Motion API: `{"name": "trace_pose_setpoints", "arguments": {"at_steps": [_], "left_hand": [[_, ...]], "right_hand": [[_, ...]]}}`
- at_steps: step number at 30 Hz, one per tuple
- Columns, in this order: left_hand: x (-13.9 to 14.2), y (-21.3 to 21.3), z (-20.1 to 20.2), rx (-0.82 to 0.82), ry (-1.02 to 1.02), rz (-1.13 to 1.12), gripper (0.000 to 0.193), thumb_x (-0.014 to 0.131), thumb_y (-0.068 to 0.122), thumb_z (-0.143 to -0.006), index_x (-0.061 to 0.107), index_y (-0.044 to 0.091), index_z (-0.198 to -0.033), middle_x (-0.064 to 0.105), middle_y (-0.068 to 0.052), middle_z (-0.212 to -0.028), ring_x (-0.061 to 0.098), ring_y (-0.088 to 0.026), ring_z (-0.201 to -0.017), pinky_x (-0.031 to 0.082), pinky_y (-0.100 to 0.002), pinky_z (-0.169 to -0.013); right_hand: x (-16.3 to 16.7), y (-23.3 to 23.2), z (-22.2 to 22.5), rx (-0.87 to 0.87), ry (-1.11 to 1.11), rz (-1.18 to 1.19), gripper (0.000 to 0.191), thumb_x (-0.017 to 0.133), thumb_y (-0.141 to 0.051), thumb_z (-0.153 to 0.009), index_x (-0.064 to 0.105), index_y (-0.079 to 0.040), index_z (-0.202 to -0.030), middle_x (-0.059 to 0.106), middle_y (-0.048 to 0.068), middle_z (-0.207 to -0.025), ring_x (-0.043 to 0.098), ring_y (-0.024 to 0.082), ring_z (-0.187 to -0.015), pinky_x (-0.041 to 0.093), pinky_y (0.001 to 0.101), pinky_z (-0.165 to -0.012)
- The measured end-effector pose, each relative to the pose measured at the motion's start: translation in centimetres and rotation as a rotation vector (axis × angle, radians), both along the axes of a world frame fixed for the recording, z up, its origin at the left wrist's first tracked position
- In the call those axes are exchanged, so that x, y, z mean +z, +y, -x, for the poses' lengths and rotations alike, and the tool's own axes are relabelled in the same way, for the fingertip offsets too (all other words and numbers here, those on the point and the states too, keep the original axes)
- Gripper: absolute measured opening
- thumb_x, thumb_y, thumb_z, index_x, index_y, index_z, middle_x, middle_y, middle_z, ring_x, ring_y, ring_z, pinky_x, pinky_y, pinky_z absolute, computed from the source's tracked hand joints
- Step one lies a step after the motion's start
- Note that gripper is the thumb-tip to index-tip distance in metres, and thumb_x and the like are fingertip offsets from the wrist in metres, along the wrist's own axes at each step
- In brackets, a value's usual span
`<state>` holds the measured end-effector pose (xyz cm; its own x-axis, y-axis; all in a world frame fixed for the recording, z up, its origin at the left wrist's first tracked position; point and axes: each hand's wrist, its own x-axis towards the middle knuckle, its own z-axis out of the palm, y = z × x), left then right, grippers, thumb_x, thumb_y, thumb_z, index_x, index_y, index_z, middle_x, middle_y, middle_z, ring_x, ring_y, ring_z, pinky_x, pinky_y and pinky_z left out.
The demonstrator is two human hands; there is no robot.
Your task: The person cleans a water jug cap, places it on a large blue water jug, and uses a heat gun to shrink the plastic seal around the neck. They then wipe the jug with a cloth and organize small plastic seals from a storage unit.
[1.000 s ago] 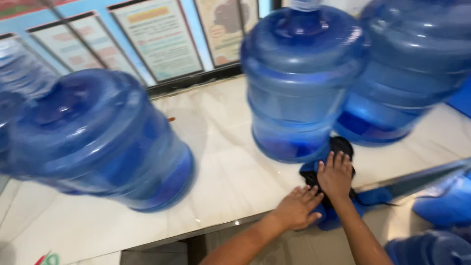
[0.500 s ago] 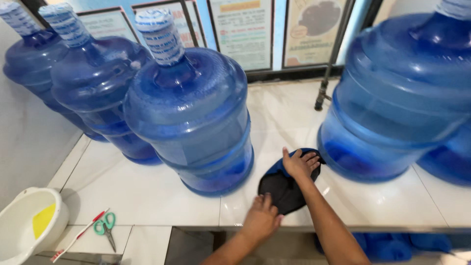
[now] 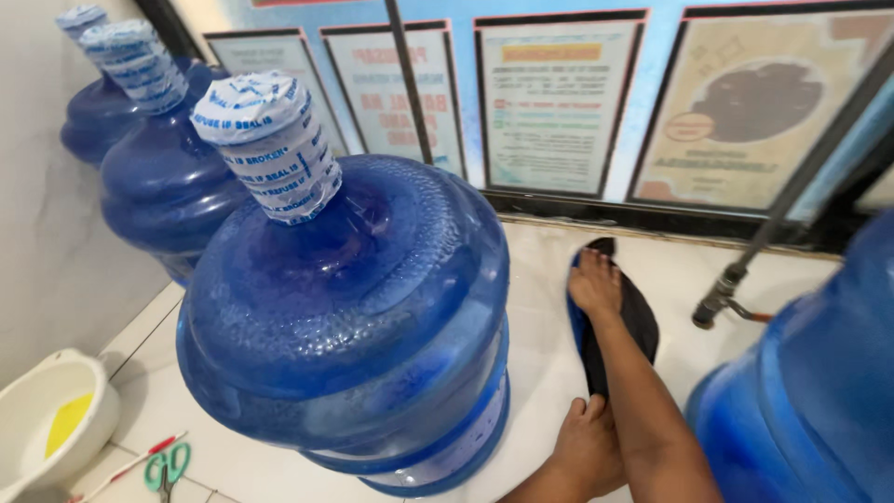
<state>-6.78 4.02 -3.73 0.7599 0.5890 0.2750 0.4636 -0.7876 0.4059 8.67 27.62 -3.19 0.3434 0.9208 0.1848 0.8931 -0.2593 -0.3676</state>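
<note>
A dark cloth (image 3: 635,321) with a blue edge lies flat on the white tiled ledge (image 3: 549,373), in the gap between the big blue water jug (image 3: 354,326) in the foreground and another blue jug (image 3: 801,401) at the right edge. The right hand (image 3: 594,282) rests palm down on the far end of the cloth, fingers stretched out flat towards the wall; it presses on the fabric and does not close around it, so nothing is clasped. The forearm runs back over the cloth towards the camera, covering its middle. The left hand (image 3: 589,445) sits at the near edge of the ledge, just beside the near end of the cloth and close to the base of the foreground jug; its fingers curl down onto the tile, and whether they touch the cloth or hold anything cannot be told.

The foreground jug stands upright, its neck wrapped in a white printed seal (image 3: 270,140). Behind it to the left, two more sealed blue jugs (image 3: 158,177) stand in a row along the grey wall. Beyond the cloth, a dark metal rod (image 3: 745,265) slants down to the ledge. Framed posters (image 3: 559,102) line the window behind. Lower left, a white basin (image 3: 47,419) holds something yellow, and green-handled scissors (image 3: 166,466) lie beside it.
</note>
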Motion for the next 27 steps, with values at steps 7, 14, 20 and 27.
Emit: {"name": "trace_pose_setpoints", "arguments": {"at_steps": [7, 14, 20, 27], "left_hand": [[2.7, 1.1, 0.9, 0.153, -0.046, 0.139, 0.031, 0.064, 0.03, -0.089, 0.069, 0.002, -0.103, 0.065, -0.015, -0.109, 0.051, -0.035, -0.111, 0.036, -0.047, -0.078], [-0.3, -5.9, 4.2, 0.187, -0.165, -0.074, 0.051, 0.063, 0.036, -0.095, 0.068, -0.007, -0.123, 0.061, -0.031, -0.138, 0.054, -0.032, -0.111, 0.039, -0.042, -0.09], [-3.9, -11.5, 11.8, 0.115, -0.038, -0.151, 0.031, 0.065, 0.035, -0.104, 0.071, 0.005, -0.105, 0.07, -0.019, -0.126, 0.063, -0.028, -0.102, 0.047, -0.044, -0.092], [-4.5, -12.8, 21.5, 0.245, -0.046, -0.345, 0.047, 0.07, 0.034, -0.094, 0.07, 0.009, -0.133, 0.063, -0.013, -0.099, 0.061, -0.036, -0.097, 0.047, -0.048, -0.082]], "right_hand": [[2.1, 0.7, 11.0, 0.668, 0.379, 0.101, 0.056, 0.055, -0.042, -0.099, 0.055, -0.009, -0.144, 0.05, 0.016, -0.155, 0.047, 0.029, -0.145, 0.037, 0.0411, -0.122], [-1.3, -6.0, 10.6, 0.771, 0.282, 0.085, 0.054, 0.057, -0.037, -0.095, 0.057, -0.007, -0.139, 0.052, 0.019, -0.147, 0.05, 0.036, -0.134, 0.039, 0.0445, -0.112], [-5.0, -14.8, 10.4, 0.747, -0.217, -0.141, 0.033, 0.049, -0.018, -0.101, 0.061, -0.008, -0.13, 0.06, 0.01, -0.146, 0.053, 0.028, -0.14, 0.033, 0.0389, -0.131], [-4.7, -26.7, 19.0, 0.21, 0.165, -0.315, 0.053, 0.048, -0.016, -0.094, 0.053, -0.001, -0.144, 0.052, 0.02, -0.151, 0.044, 0.036, -0.144, 0.029, 0.0494, -0.122]]}}
